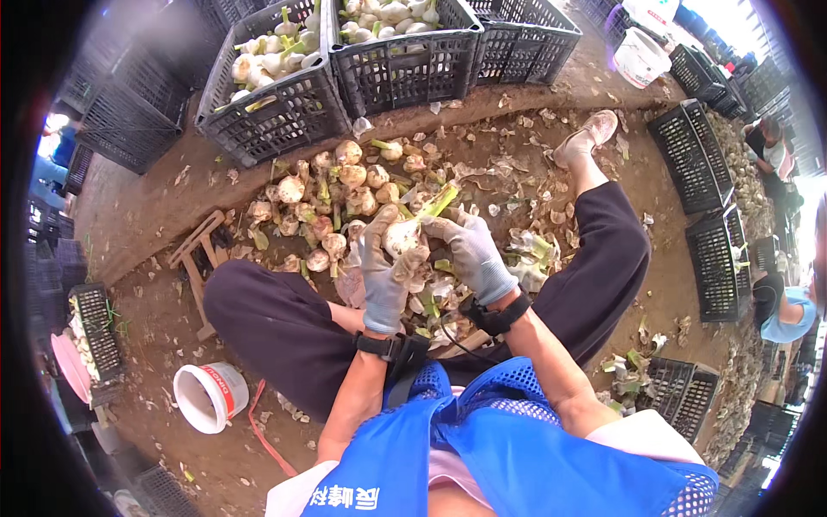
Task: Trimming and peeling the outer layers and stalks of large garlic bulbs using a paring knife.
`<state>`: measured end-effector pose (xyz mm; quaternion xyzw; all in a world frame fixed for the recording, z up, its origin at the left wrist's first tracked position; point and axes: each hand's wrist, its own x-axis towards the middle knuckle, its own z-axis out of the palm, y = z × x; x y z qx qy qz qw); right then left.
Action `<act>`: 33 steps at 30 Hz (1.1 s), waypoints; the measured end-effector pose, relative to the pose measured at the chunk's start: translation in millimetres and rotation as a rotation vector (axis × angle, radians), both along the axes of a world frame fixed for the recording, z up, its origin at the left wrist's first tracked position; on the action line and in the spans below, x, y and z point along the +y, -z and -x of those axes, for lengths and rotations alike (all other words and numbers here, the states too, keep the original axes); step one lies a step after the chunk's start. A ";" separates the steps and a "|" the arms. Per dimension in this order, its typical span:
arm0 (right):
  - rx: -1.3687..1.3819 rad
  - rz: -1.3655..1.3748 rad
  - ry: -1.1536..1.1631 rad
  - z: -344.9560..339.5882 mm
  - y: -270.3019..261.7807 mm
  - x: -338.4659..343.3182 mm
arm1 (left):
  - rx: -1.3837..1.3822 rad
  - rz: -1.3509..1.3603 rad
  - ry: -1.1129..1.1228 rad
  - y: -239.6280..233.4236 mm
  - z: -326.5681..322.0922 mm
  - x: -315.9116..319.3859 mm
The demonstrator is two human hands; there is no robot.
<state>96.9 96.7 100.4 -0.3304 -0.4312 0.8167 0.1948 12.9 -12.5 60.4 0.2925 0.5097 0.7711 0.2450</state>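
My left hand (386, 268), in a grey work glove, holds a whitish garlic bulb (400, 239) between thumb and fingers. The bulb's cut green stem (442, 199) points up and to the right. At the neck of the bulb are the bent fingertips of my gloved right hand (470, 249); what exactly they pinch is partly hidden. On the ground just beyond my hands lies a pile of soil-stained garlic bulbs (352, 176) with stems. Beneath my hands, loose garlic husks and leaf pieces (426, 304) lie between my legs.
Black plastic crates (407, 71) of garlic stand ahead, next to another crate (526, 42). A small wooden stool (197, 258) and a white bucket (210, 397) are at left. More crates (691, 155) stand at right, with people (785, 310) beyond. Husks (504, 161) litter the dirt floor.
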 end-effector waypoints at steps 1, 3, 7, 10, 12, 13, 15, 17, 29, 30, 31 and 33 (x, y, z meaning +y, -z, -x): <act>0.010 -0.002 -0.002 -0.6 2.2 -0.6 | 0.093 0.036 -0.046 -0.5 0.5 -2.8; 0.041 0.025 -0.027 -4.8 4.9 0.1 | -0.016 0.017 -0.018 0.6 -0.3 -5.8; 0.121 0.026 -0.068 -14.9 1.4 2.1 | -0.238 -0.028 0.038 1.7 0.0 -5.4; 0.158 0.192 -0.092 -21.8 -0.8 3.9 | -0.183 -0.041 0.087 -1.2 4.5 -5.3; 0.105 0.080 -0.145 -25.4 4.7 4.9 | -0.071 0.033 0.091 -2.7 7.1 -8.3; 0.149 0.025 -0.177 -27.0 10.1 5.4 | -0.005 0.067 0.096 -2.4 7.4 -9.8; 0.008 -0.149 -0.118 -28.2 26.1 5.9 | -0.180 0.150 0.135 0.3 5.4 -11.4; -0.060 -0.029 -0.089 -17.1 48.4 0.9 | -0.435 0.162 0.146 5.2 0.7 -11.9; 0.073 0.016 -0.191 -35.5 44.7 16.0 | -0.941 0.345 0.115 13.3 9.5 -2.4; 0.073 0.039 -0.176 -33.6 40.8 15.4 | -0.857 0.348 0.160 11.6 7.5 -3.0; 0.090 0.065 -0.182 -29.9 37.7 13.7 | -0.783 0.364 0.202 9.2 5.4 -4.2; 0.134 0.054 -0.118 -25.5 33.1 11.5 | -0.627 0.314 0.247 2.4 3.4 -8.6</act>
